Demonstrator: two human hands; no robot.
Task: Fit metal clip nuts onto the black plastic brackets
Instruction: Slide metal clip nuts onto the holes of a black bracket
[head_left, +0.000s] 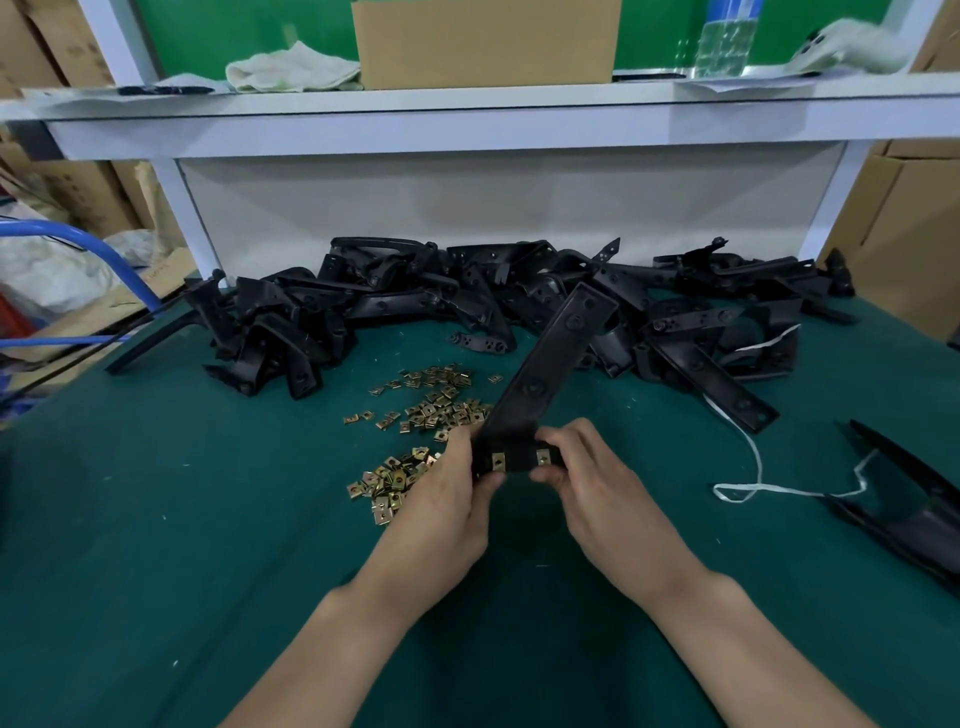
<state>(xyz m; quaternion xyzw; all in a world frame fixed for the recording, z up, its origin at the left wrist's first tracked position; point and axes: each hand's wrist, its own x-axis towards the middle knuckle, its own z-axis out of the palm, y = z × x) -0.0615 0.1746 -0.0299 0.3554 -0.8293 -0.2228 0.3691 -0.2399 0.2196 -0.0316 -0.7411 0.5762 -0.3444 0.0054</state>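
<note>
Between left hand (451, 486) and right hand (597, 483), gripped, sits the bracket (545, 384).

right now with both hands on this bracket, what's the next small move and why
Probably set the bracket aside: two clip nuts already sit on its near end, between the left hand and right hand, and both look seated.

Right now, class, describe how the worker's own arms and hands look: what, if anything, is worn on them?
The left hand and right hand are bare: no gloves, rings or tape show. The left forearm and right forearm are uncovered to the picture's edge, with no sleeve, watch or wristband.
</note>
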